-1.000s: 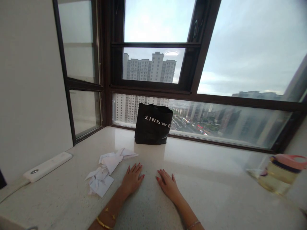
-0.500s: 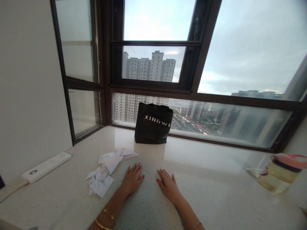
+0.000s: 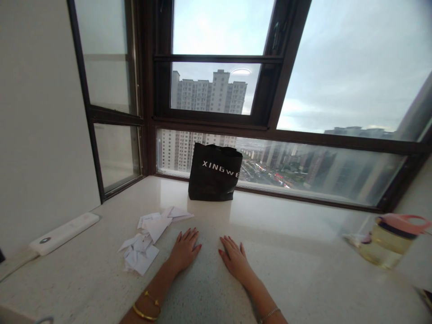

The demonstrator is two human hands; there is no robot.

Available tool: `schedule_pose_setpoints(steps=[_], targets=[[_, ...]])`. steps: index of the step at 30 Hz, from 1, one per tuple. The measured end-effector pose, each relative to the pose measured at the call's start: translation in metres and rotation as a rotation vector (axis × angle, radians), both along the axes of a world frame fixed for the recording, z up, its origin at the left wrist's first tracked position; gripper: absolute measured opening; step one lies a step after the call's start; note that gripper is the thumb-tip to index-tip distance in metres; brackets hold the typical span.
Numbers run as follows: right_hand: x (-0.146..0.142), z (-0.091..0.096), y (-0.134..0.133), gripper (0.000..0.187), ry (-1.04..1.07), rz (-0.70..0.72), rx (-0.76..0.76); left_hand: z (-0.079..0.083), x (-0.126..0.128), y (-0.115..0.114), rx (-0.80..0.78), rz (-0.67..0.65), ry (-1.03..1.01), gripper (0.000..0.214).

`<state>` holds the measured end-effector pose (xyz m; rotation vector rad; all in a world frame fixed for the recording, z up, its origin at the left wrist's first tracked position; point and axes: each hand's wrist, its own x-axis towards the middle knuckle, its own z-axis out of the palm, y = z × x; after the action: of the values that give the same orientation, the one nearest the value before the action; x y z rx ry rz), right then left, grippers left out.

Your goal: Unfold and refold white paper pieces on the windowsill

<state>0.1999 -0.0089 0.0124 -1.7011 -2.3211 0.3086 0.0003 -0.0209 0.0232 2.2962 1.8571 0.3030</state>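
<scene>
My left hand [image 3: 184, 251] lies palm down on the pale speckled sill [image 3: 303, 270], fingers stretched out, holding nothing. To its left is a loose pile of folded white papers [image 3: 143, 252], close to the hand but apart from it. My right hand [image 3: 234, 258] also rests flat on the sill with its fingers extended and nothing in them. A gap of bare surface separates the two hands. Beyond them, near the window, a black bag [image 3: 214, 175] with white lettering stands upright; its inside is hidden.
A white power strip [image 3: 64, 234] with a cable lies at the left by the wall. On the right stands a bottle [image 3: 388, 243] of yellowish liquid with a pink lid. Dark-framed windows [image 3: 216, 121] bound the sill at the back. A dark object [image 3: 425, 297] shows at the right edge.
The whole view has shifted slightly, so everything sits a little higher and further left. Both hands stay flat in place on the sill.
</scene>
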Motion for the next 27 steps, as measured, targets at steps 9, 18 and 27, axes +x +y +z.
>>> schedule_pose_setpoints(steps=[9,18,27], targets=[[0.0005,-0.0017,0.0014,0.049,-0.008,-0.001,-0.014,0.0029,0.0008,-0.0027,0.0,0.006,0.005,0.054],[-0.0001,-0.0002,-0.0001,0.049,-0.009,-0.002,-0.006,0.0018,0.0001,-0.0016,0.005,-0.002,0.014,0.054],[0.0,-0.0006,0.0002,0.048,-0.015,0.005,0.002,0.0035,0.0001,-0.0026,-0.002,-0.005,0.015,0.054]])
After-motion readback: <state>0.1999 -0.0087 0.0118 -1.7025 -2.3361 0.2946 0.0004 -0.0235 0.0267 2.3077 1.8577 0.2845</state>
